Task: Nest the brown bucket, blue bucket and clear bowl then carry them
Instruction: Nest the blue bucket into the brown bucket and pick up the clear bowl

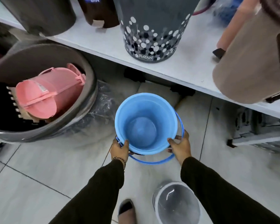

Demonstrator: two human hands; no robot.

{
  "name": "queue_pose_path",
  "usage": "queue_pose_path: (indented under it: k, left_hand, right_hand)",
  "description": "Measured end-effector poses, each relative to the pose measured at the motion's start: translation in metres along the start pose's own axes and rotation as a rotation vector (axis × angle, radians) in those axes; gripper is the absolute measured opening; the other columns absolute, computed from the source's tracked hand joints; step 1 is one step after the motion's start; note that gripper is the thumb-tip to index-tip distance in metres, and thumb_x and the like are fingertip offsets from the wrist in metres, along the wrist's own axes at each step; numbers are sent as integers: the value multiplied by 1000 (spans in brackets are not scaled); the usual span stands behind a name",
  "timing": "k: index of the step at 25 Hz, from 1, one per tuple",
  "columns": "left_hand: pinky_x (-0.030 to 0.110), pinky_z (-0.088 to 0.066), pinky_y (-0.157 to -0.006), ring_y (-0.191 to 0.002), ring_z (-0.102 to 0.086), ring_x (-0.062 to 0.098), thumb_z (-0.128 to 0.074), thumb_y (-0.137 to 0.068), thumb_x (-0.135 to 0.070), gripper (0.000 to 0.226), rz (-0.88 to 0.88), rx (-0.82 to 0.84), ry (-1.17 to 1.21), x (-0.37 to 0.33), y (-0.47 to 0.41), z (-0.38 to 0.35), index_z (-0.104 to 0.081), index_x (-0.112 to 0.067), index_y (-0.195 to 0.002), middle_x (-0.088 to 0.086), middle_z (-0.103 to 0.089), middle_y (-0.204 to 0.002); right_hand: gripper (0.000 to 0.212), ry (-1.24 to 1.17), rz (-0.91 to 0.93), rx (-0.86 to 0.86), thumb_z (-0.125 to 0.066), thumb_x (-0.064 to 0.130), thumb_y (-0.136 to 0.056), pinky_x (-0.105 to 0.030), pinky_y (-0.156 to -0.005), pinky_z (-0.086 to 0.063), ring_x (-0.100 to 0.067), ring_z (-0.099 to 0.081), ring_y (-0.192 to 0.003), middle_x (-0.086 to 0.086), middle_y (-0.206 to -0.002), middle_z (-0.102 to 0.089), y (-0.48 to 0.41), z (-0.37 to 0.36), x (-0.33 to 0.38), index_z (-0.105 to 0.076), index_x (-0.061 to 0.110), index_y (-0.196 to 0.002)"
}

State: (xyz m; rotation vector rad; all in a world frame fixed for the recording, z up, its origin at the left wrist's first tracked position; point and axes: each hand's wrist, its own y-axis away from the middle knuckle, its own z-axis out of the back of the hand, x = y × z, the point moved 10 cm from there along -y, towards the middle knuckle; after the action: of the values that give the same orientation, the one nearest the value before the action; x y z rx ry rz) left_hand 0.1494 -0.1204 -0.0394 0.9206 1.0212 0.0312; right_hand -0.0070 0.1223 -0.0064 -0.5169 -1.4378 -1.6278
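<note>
Both hands, left hand [120,149] and right hand [179,147], clasp the blue bucket [144,125] by its near rim; the clear bowl [176,202] sits nearer, right.

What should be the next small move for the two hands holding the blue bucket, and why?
Probably free the right hand and reach down for the clear bowl, to drop it inside the blue bucket. Both hands grip that bucket's rim, the left hand opposite, and it looks empty, while the bowl stands apart on the floor tiles near the person's shoe. Whether a brown bucket sits underneath cannot be told.
</note>
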Motion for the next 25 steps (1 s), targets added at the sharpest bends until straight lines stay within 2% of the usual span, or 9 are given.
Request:
queue_pose_path:
  k: [2,4,8,10,11,15,20,23,25]
  left_hand:
    - [55,-59,-78,-88,-70,42,-60,-92,-21,24,20,-12,-159,7,-26,-5,-49,-7,-109,23,-65,-112]
    - [50,-57,-85,-95,-66,42,-59,-92,-26,32,2,-40,-410,10,-45,-7,-52,-3,-113,24,-61,-116]
    - [42,-50,-92,-101,-61,43,-56,-93,-34,48,30,-39,-736,18,-59,-4,-49,-3,-129,22,-41,-128]
    - [45,-50,-94,-111,-58,41,-53,-93,-42,61,-33,-49,-856,13,-56,-3,-39,-6,-139,19,-38,-133]
    - [47,-49,-95,-120,-53,39,-51,-92,-47,69,-115,-82,-934,6,-52,-2,-31,-8,-146,17,-36,-139]
    - [48,-36,-110,-140,-35,34,-49,-92,-49,73,-485,-184,-1063,-18,-13,-7,-27,-12,-150,14,-32,-154]
    - [45,-28,-118,-144,-30,31,-51,-93,-38,59,-637,-54,-1038,14,50,-28,-38,-15,-146,9,-35,-153]
    - [41,-35,-114,-141,-35,26,-51,-93,-34,54,-593,83,-916,76,93,-40,-40,-18,-144,5,-40,-150]
    - [36,-34,-114,-139,-37,23,-52,-95,-35,59,-367,227,-806,148,109,-48,-33,-19,-149,4,-37,-152]
  right_hand:
    - [82,25,-46,-23,-64,-1,-88,-23,-48,-52,-40,-66,-96,-16,-129,-51,-15,-11,-23,-17,16,-152]
    - [89,34,-106,-20,-65,-3,-87,-25,-54,-55,-43,-61,-109,-15,-133,-49,-25,-21,-47,-10,16,-154]
    - [100,72,-205,43,-71,3,-84,-46,-87,-55,-37,-52,-126,-15,-146,-42,-30,-34,-77,-3,16,-155]
    - [105,154,-206,31,-75,11,-83,-46,-112,-38,-33,-36,-140,-16,-157,-24,-28,-30,-78,0,15,-156]
    - [107,178,-190,13,-76,14,-83,-44,-116,-31,-32,-29,-144,-15,-160,-15,-27,-28,-74,1,15,-156]
    - [102,208,-141,-10,-74,22,-85,-43,-118,-26,-32,-23,-146,-11,-162,-7,-14,-5,-65,-1,19,-156]
    - [89,353,-185,33,-70,28,-87,-42,-116,-28,-33,-30,-142,-13,-159,-15,22,40,-98,-13,16,-154]
    - [86,490,-266,58,-69,29,-88,-41,-116,-28,-36,-32,-141,-16,-158,-19,52,83,-155,-16,14,-154]
    - [89,590,-339,73,-68,30,-88,-42,-116,-29,-38,-31,-141,-19,-157,-22,69,113,-208,-12,10,-154]
